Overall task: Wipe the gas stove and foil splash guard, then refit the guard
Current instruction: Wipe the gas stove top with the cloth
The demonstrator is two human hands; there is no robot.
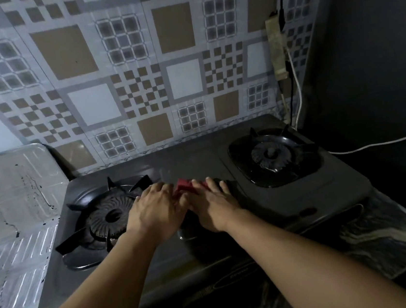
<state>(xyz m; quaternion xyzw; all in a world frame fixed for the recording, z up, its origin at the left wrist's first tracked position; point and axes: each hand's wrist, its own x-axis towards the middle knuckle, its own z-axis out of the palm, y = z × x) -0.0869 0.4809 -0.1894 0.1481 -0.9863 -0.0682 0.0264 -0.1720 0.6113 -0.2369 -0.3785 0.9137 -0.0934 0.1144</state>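
A dark two-burner gas stove (192, 162) sits on a marbled counter against a tiled wall. Its left burner (107, 215) and right burner (271, 156) both carry black pan supports. Both hands rest together on the stove's middle strip between the burners. My left hand (152, 210) and my right hand (212, 203) press on a red cloth or sponge (185, 185), which shows only between and just beyond the fingers. The foil splash guard (13, 206), silvery and spattered with dark specks, stands along the stove's left side.
A patterned tile wall (137, 72) runs behind the stove. A power strip (277, 49) with black and white cables hangs at the back right corner. A white cable (373, 145) trails across the dark right side. The marbled counter (383, 232) extends at the front right.
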